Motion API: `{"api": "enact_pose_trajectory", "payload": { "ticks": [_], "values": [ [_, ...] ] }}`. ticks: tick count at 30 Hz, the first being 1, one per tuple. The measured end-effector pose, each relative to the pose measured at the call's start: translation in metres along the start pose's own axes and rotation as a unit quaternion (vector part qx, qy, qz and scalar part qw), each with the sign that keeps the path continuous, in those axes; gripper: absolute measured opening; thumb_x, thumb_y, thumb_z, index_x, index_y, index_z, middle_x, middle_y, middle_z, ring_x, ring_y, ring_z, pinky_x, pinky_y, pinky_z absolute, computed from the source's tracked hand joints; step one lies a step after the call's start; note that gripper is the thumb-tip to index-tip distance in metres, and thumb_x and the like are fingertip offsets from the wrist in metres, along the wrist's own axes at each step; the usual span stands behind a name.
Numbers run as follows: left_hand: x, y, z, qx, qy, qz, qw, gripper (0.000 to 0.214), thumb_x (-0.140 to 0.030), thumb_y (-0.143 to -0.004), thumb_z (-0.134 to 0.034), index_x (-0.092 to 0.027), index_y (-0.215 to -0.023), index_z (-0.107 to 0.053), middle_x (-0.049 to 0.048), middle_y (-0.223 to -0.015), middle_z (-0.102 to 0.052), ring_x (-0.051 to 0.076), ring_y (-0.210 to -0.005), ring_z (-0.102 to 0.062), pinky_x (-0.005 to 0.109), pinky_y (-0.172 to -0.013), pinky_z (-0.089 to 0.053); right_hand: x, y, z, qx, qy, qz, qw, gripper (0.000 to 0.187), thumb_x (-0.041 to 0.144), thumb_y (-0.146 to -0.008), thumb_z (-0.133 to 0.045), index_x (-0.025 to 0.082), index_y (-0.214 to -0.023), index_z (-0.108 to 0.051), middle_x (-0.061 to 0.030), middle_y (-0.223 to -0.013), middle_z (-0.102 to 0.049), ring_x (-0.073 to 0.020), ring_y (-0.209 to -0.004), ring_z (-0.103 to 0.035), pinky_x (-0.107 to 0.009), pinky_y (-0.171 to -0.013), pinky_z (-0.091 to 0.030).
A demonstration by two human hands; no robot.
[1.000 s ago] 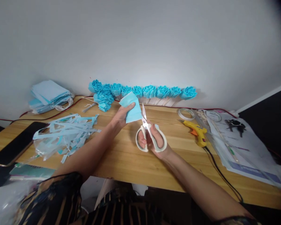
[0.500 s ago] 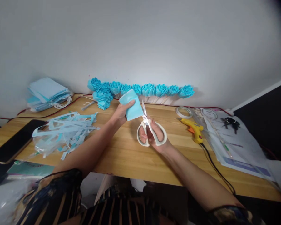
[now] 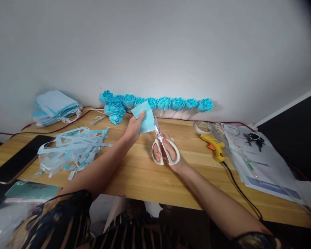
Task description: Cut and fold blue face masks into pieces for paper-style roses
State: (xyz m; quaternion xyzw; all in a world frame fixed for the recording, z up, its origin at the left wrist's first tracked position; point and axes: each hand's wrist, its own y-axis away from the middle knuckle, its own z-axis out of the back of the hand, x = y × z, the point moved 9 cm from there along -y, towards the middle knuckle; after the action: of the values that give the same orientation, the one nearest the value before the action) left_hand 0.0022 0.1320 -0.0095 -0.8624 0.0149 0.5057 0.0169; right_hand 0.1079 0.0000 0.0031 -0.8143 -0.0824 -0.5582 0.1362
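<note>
Blue sheet [image 3: 145, 120] pinched in outstretched left hand [image 3: 135, 127], scissors [image 3: 159, 136] gripped in outstretched right hand [image 3: 171, 148]

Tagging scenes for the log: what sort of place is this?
Probably a craft workspace: a row of blue handmade-looking flowers, a yellow glue gun on the wooden table, and white-handled scissors in the right hand.

Light blue on the sheet [image 3: 147, 122], deeper turquoise on the flowers [image 3: 178, 103]. Off-white on the scissor handles [image 3: 167, 153], silver on the blades [image 3: 157, 128]. Pale blue and white on the strips [image 3: 76, 143] and the stacked masks [image 3: 54, 102]. Yellow on the glue gun [image 3: 219, 153] — orange at the trigger [image 3: 211, 147]. Honey-brown with streaky grain on the table [image 3: 134, 176]. Black with tan stripes on the sleeve [image 3: 71, 221].
</note>
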Motion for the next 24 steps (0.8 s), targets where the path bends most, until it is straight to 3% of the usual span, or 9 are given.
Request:
{"api": "enact_pose_trajectory", "payload": {
  "ticks": [6, 12, 17, 24],
  "values": [
    [-0.009, 0.006, 0.000, -0.025, -0.047, -0.054, 0.997, 0.060, -0.058, -0.061, -0.083, -0.011, -0.097, -0.071, 0.0077, -0.092, -0.074, 0.022, -0.087, -0.067, 0.032, -0.080, -0.052, -0.002, 0.000, 0.000, 0.000, -0.018, -0.007, 1.000, 0.040, 0.054, -0.094, -0.056, 0.027, -0.122, -0.044, 0.0056, -0.065, -0.060, -0.0100, -0.044, -0.050, -0.020, -0.039, -0.041],
    [-0.010, 0.019, -0.013, -0.010, -0.048, -0.051, 0.997, 0.055, -0.052, -0.057, -0.085, -0.012, -0.092, -0.070, 0.0067, -0.087, -0.073, 0.021, -0.083, -0.066, 0.032, -0.077, -0.052, 0.002, -0.001, 0.006, -0.011, -0.023, -0.003, 1.000, 0.064, 0.057, -0.092, -0.057, 0.029, -0.145, -0.036, 0.0051, -0.064, -0.059, -0.0109, -0.044, -0.049, -0.021, -0.038, -0.039],
    [-0.005, 0.023, -0.014, -0.018, -0.033, -0.047, 0.998, 0.053, -0.054, -0.063, -0.081, -0.013, -0.094, -0.069, 0.0055, -0.087, -0.071, 0.018, -0.079, -0.065, 0.031, -0.076, -0.052, 0.002, -0.002, 0.009, -0.014, -0.032, -0.002, 0.999, 0.068, 0.062, -0.089, -0.058, 0.027, -0.144, -0.038, 0.0051, -0.061, -0.057, -0.0122, -0.043, -0.049, -0.023, -0.038, -0.040],
    [0.000, 0.018, -0.012, -0.019, -0.016, -0.022, 0.999, 0.050, -0.057, -0.070, -0.077, -0.014, -0.095, -0.068, 0.0036, -0.083, -0.070, 0.014, -0.073, -0.062, 0.026, -0.070, -0.052, 0.003, 0.000, 0.004, 0.006, -0.029, -0.005, 1.000, 0.054, 0.059, -0.093, -0.054, 0.025, -0.133, -0.045, 0.0041, -0.062, -0.058, -0.0136, -0.048, -0.051, -0.024, -0.042, -0.041]
  ]
}}
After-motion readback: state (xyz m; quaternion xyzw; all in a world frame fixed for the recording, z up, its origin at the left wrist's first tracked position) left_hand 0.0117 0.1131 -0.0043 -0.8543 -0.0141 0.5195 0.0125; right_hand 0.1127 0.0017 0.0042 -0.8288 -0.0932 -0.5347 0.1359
